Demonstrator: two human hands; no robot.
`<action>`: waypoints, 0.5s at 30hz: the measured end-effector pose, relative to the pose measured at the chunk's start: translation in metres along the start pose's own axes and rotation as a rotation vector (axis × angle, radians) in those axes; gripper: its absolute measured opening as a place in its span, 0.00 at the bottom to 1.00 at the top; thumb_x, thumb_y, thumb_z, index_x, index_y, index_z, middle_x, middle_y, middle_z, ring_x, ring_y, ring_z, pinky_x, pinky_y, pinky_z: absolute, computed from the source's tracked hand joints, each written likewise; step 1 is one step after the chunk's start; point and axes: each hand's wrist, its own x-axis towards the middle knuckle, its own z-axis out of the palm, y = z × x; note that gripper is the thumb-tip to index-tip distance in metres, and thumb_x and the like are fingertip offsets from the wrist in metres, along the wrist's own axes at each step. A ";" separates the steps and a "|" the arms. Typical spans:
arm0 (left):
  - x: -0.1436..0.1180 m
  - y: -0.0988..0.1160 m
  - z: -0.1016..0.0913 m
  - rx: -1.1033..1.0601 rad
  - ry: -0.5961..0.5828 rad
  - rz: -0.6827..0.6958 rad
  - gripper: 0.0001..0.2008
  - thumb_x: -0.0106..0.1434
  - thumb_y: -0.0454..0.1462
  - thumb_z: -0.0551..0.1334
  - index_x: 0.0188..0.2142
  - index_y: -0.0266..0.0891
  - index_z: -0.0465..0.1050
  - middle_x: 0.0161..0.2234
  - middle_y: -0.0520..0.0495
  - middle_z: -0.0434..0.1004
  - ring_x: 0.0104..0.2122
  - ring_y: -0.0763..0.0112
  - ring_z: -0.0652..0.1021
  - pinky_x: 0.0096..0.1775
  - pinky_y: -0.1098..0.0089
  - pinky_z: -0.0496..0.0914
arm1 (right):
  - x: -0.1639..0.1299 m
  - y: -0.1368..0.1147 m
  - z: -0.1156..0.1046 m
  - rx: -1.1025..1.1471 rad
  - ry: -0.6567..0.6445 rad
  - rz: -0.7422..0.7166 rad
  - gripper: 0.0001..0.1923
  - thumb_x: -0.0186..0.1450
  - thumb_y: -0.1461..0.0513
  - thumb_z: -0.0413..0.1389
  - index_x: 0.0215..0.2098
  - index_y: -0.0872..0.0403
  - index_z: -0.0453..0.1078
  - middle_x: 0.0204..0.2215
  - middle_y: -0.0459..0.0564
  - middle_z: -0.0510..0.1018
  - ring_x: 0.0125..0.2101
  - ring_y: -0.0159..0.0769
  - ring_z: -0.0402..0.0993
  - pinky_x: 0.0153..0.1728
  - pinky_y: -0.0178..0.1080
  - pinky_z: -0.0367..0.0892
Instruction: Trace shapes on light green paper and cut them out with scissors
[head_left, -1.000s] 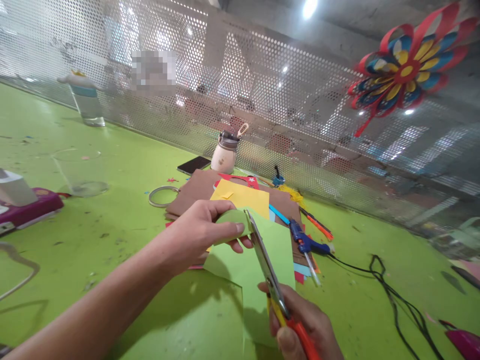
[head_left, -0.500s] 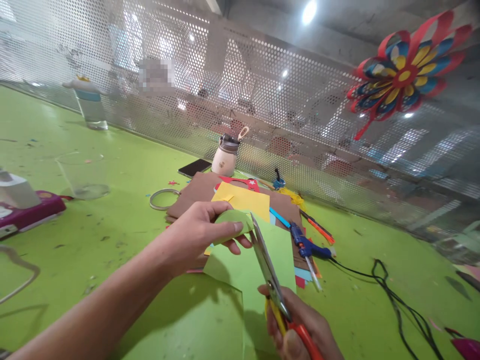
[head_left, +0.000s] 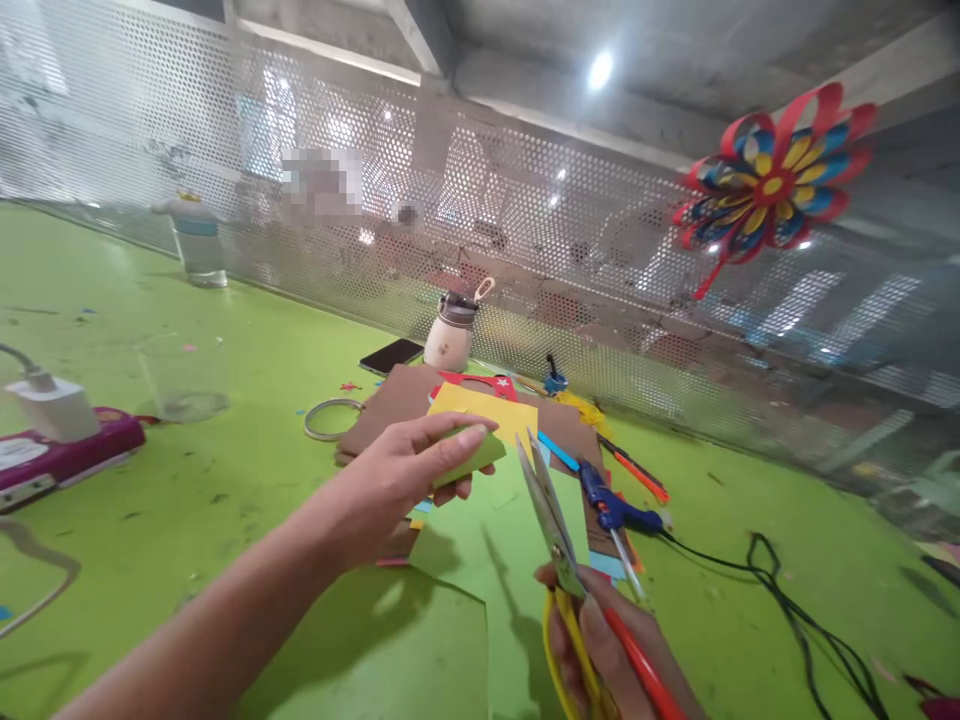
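Blue glue gun [head_left: 611, 503] w/ black cord [head_left: 787, 600] on green surface [head_left: 225, 330]; phone [head_left: 389, 355] beside cream bottle [head_left: 450, 335]; paper flower [head_left: 769, 185] on mesh.

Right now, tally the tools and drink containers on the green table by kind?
Scissors, in right hand: 1
Glue gun: 1
Bottles: 2, cream and clear
Clear cup: 1
Phone: 1
Tape ring: 1
Total: 7

Your right hand [head_left: 607, 650] is pulling the scissors [head_left: 559, 540] out of the green sheet [head_left: 480, 560], blades now opening clear above it; your left hand [head_left: 405, 475] is lifting the cut-off green piece [head_left: 469, 458] away, flattened between thumb and fingers
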 end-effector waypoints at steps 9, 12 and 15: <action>0.006 -0.017 0.007 0.095 0.158 0.033 0.20 0.56 0.43 0.65 0.47 0.38 0.73 0.29 0.48 0.78 0.25 0.72 0.71 0.27 0.72 0.65 | 0.000 -0.001 0.001 0.024 -0.079 -0.015 0.30 0.60 0.40 0.52 0.46 0.56 0.67 0.20 0.40 0.63 0.17 0.25 0.54 0.17 0.29 0.51; 0.008 -0.020 0.008 0.229 0.229 0.094 0.22 0.54 0.40 0.66 0.49 0.40 0.71 0.29 0.50 0.78 0.27 0.68 0.75 0.28 0.70 0.69 | 0.000 -0.001 0.002 0.056 -0.081 -0.067 0.33 0.58 0.39 0.52 0.46 0.56 0.66 0.20 0.41 0.64 0.16 0.25 0.54 0.15 0.29 0.50; 0.007 -0.017 0.008 0.303 0.260 0.119 0.23 0.54 0.38 0.65 0.51 0.41 0.70 0.32 0.50 0.78 0.28 0.68 0.76 0.29 0.70 0.70 | -0.003 0.001 0.003 0.091 -0.099 -0.085 0.36 0.55 0.37 0.53 0.47 0.56 0.67 0.20 0.42 0.65 0.15 0.24 0.51 0.14 0.29 0.47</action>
